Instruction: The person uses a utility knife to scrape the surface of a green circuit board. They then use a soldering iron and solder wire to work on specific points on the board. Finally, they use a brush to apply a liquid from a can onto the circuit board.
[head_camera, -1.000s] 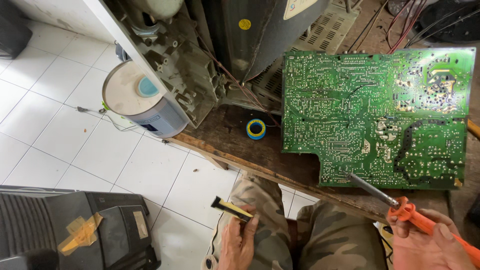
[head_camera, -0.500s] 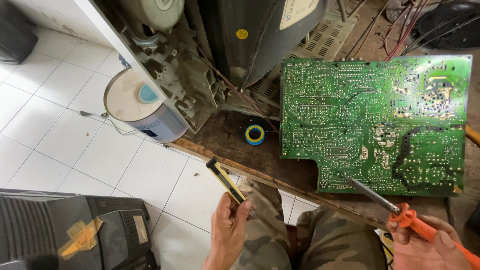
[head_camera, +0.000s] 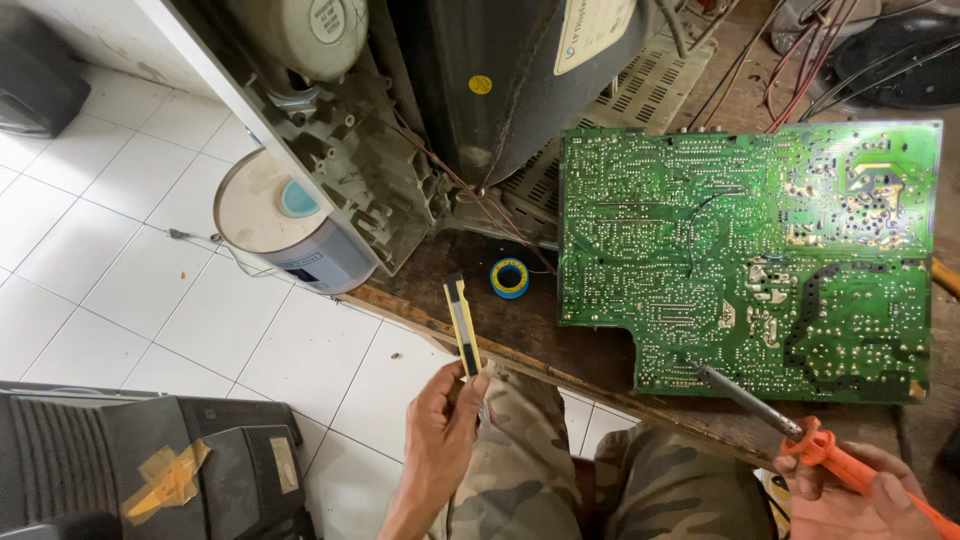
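My left hand (head_camera: 440, 440), low in the middle of the frame, is closed around the lower end of a yellow-and-black utility knife (head_camera: 462, 325), which points up toward the table (head_camera: 560, 350) edge. My right hand (head_camera: 860, 495), in the lower right corner, is clenched on the orange handle of a soldering iron (head_camera: 790, 425); its metal tip rests on the bottom edge of the green circuit board (head_camera: 750, 255).

The board lies solder side up across the right half of the frame, its lower edge close to the table's worn wooden front edge. A small blue and yellow solder spool (head_camera: 509, 278) sits on the dark tabletop just left of the board, with bare wood around it. Above it stands a television chassis (head_camera: 480, 90). A white cylindrical container (head_camera: 285, 225) stands on the white tiled floor (head_camera: 130, 250) against the table's left corner. A black television case (head_camera: 140, 465) fills the lower left, leaving open tile between it and my knees.
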